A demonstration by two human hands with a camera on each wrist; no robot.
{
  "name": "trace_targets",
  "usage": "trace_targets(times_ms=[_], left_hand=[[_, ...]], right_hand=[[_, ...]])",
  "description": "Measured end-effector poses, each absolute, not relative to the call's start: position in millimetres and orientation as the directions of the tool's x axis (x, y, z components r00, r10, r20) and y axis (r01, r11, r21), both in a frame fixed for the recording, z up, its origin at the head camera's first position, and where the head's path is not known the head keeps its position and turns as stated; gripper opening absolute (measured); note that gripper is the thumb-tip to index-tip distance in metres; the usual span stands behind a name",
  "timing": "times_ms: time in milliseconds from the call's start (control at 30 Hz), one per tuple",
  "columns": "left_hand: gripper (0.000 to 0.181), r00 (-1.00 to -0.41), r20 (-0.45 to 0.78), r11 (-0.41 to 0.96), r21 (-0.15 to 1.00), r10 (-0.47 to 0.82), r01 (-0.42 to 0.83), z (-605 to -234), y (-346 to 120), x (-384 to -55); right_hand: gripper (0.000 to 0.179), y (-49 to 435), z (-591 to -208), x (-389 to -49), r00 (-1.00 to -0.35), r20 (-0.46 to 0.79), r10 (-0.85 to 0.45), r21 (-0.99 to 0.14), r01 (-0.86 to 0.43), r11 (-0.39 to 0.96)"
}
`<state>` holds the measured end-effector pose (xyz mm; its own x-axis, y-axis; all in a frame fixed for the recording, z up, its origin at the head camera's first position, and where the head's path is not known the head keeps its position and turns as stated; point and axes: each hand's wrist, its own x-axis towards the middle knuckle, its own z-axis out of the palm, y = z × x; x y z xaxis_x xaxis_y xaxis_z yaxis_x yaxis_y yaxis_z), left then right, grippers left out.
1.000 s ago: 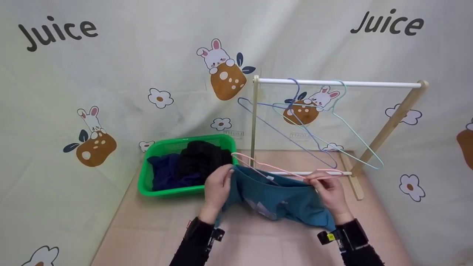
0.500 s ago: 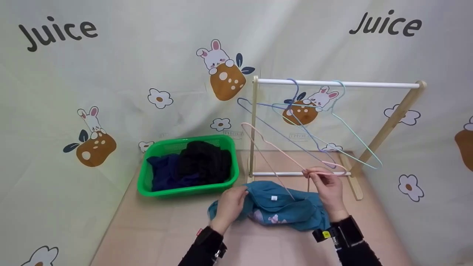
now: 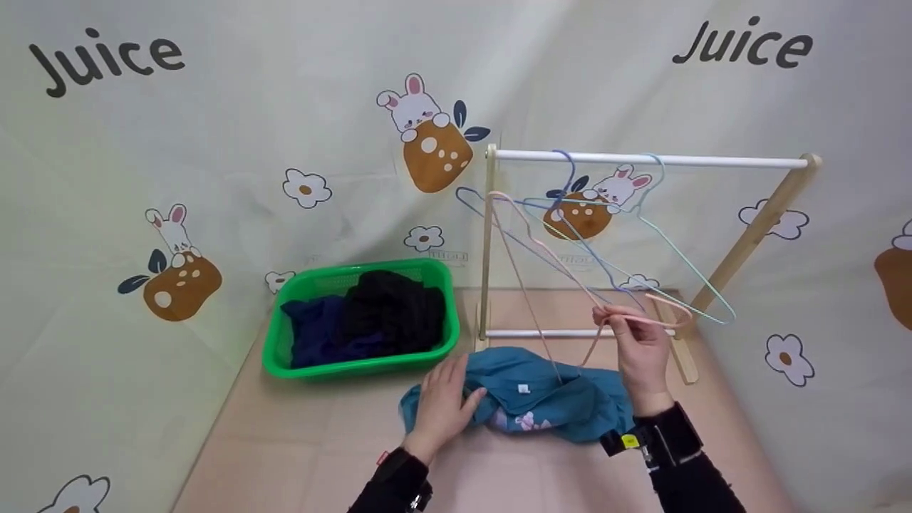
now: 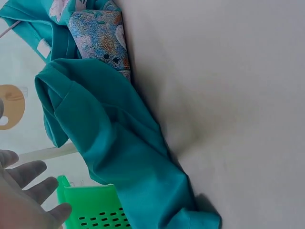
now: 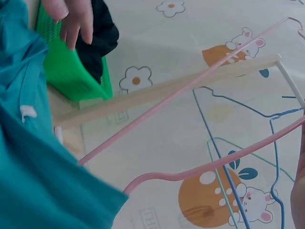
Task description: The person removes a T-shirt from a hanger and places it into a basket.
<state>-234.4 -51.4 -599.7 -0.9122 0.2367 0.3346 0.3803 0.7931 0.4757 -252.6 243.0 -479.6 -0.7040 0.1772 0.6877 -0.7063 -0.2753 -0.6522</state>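
A teal sweatshirt [image 3: 513, 367] with a white neck label and a printed, embroidered front lies crumpled on the floor mat in the head view. My right hand [image 3: 641, 356] pinches a pink hanger [image 5: 214, 164] close to its hook. One end of that hanger dips into the sweatshirt's neck opening, while its other end points up toward the rack. My left hand [image 3: 443, 406] is at the sweatshirt's left side, fingers extended. In the left wrist view, the fingers [image 4: 40, 189] are spread beside a sleeve, holding nothing. The inserted hanger tip is hidden inside the cloth.
Behind the left hand stands a green basket [image 3: 274, 349] with dark blue [image 3: 320, 331] and black clothes [image 3: 395, 313]. A wood-and-white rack [image 3: 734, 162] stands at the back right. From its bar hang a blue hanger [image 3: 572, 174] and a mint hanger [image 3: 684, 258].
The sweatshirt was held up, then lowered to the mat. The left hand has released its edge and spread its fingers. The right hand has tilted the pink hanger steeply, its free end rising.
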Motion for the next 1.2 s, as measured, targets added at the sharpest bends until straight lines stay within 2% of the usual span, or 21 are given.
trace_targets(times_ms=[133, 233, 467, 767, 967, 1200], left_hand=[[0.073, -0.905, 0.358, 0.798, 0.463, 0.229, 0.385, -603, -54, -234], [0.078, -0.897, 0.382, 0.805, 0.446, 0.224, 0.391, -606, -55, -234], [0.087, -0.904, 0.373, 0.819, 0.438, 0.209, 0.37, -608, -57, -234], [0.092, -0.906, 0.362, 0.838, 0.405, 0.218, 0.364, -611, -55, -234], [0.098, -0.916, 0.327, 0.86, 0.371, 0.233, 0.351, -611, -48, -230], [0.104, -0.911, 0.328, 0.849, 0.378, 0.249, 0.368, -613, -38, -228]], right_hand=[[0.018, 240, -475, -255, -0.685, 0.697, 0.213, -0.575, -0.711, -0.403], [0.017, 243, -468, -254, -0.657, 0.718, 0.229, -0.536, -0.732, -0.419], [0.018, 269, -438, -249, -0.59, 0.743, 0.317, -0.553, -0.807, -0.206], [0.021, 312, -408, -251, -0.505, 0.704, 0.5, -0.498, -0.852, -0.159], [0.018, 332, -412, -258, -0.489, 0.701, 0.52, -0.575, -0.818, 0.006], [0.02, 340, -422, -266, -0.529, 0.699, 0.482, -0.69, -0.677, 0.256]])
